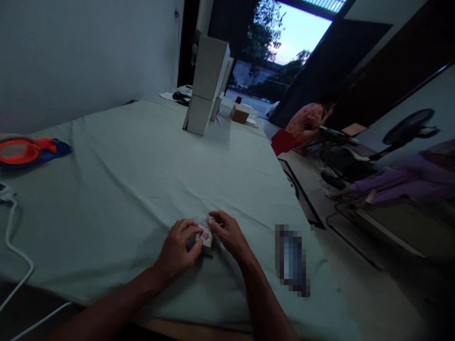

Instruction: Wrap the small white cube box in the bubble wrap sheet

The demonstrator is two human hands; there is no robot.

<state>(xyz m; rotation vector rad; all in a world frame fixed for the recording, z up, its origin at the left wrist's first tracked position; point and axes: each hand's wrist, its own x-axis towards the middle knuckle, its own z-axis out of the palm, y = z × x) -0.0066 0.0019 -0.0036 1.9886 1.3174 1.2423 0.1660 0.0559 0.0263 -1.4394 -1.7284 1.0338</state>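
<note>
A small pale box (205, 237) with reddish marks on top rests on the cloth-covered table, with what looks like clear plastic wrapping at its far end. My left hand (179, 244) holds it from the left, thumb on the near side and fingers over the top. From the right, my right hand (227, 232) reaches the box's far end, its fingers curled and the fingertips closed at the plastic. What exactly lies between those fingertips is too small and dim to make out.
The tablecloth (135, 189) is wrinkled. Tall white boxes (204, 85) stand farther back, near a small brown carton (239, 113). An orange and blue item (31, 150) and a white cable (14, 246) lie left. A pixelated object (292, 260) is right. Two people are beyond the table.
</note>
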